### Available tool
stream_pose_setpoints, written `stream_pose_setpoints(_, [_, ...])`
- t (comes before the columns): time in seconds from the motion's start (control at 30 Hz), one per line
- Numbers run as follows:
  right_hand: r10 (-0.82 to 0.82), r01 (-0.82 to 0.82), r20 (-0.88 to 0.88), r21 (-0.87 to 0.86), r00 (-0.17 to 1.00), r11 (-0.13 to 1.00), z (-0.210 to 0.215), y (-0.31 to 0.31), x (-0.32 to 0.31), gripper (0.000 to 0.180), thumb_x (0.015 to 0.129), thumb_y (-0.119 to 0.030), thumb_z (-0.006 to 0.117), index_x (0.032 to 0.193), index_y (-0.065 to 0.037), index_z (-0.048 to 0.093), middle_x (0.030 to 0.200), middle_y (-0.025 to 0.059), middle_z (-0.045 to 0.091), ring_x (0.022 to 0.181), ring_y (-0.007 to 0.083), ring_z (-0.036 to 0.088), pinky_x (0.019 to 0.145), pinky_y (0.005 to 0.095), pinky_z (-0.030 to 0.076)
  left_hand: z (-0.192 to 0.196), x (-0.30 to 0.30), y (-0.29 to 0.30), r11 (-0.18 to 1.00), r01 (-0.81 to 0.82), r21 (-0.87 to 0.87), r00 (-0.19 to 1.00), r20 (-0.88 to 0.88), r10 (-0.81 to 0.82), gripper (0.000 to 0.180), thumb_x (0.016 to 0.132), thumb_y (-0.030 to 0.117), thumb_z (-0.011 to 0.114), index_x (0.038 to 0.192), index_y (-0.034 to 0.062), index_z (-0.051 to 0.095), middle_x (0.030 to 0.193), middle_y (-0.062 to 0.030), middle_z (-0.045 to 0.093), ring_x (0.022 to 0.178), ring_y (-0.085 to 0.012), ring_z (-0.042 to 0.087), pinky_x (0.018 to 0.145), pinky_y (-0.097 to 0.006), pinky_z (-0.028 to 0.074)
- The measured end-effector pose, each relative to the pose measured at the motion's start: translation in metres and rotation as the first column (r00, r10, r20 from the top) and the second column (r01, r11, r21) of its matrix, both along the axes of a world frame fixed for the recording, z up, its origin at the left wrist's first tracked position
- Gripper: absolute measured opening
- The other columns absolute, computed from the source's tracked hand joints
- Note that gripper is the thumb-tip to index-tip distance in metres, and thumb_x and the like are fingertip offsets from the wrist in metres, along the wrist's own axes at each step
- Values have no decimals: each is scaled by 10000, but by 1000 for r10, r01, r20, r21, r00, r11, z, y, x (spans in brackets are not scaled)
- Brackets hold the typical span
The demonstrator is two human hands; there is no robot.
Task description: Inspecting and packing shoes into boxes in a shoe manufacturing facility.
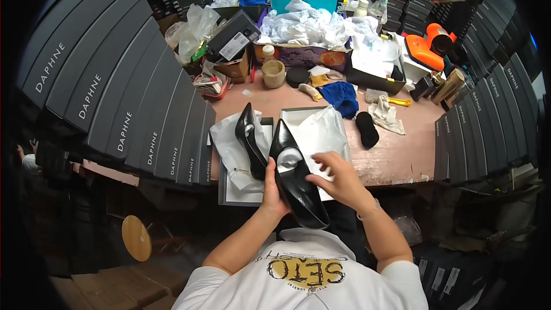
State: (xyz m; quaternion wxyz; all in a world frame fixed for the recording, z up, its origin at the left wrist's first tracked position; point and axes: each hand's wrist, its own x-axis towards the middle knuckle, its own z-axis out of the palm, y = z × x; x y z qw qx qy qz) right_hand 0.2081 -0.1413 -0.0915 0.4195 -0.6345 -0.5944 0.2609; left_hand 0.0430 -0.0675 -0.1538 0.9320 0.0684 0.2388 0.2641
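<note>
A black pointed pump (pixel 303 192) is in my left hand (pixel 274 194), whose fingers wrap its near side. White stuffing shows in the shoe's opening. My right hand (pixel 343 181) hovers just right of the shoe, fingers apart and holding nothing; whether the thumb touches the leather I cannot tell. The other black pump (pixel 247 146) lies to the left on white tissue paper (pixel 225 135). Under it is a dark grey shoebox (pixel 222 200) at the table's front edge. More tissue paper (pixel 324 126) lies in a tray-like box part to the right.
Stacks of dark shoeboxes (pixel 109 97) wall in the left side, with more boxes (pixel 488 115) on the right. Behind are a jar (pixel 273 73), blue cloth (pixel 340 99), black sponge-like pad (pixel 366 130), yellow-handled brush (pixel 399 102), orange tool (pixel 425 51) and a carton of crumpled paper (pixel 298 56).
</note>
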Motion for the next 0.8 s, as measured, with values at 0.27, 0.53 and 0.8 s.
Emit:
stream_pose_setpoints(0.27, [101, -46, 437, -136, 894, 990, -51, 53, -36, 247, 738, -222, 718, 817, -40, 570, 799, 132, 609, 711, 319, 624, 637, 415, 496, -8, -10, -36, 979, -118, 165, 966, -210, 152, 646, 947, 588, 428, 1373, 102, 427, 1376, -48, 485, 1287, -199, 428, 1080, -386, 314])
stream_pose_setpoints(0.53, [-58, 59, 149, 4, 987, 998, -45, 44, 2, 109, 756, -91, 662, 774, -36, 570, 734, 149, 616, 648, 318, 633, 589, 401, 503, -4, -25, 29, 969, -242, 51, 950, -189, 247, 665, 897, 645, 438, 1154, 50, 589, 1003, -115, 662, 887, -237, 662, 768, -362, 558])
stream_pose_setpoints(0.8, [-5, 49, 739, -39, 674, 998, -142, 85, 32, 95, 706, -78, 653, 756, -28, 590, 720, 152, 617, 625, 339, 634, 603, 423, 514, -2, -25, 29, 968, -249, -28, 957, -164, 241, 818, 888, 714, 349, 1229, -6, 538, 1031, -227, 647, 881, -343, 660, 815, -480, 552])
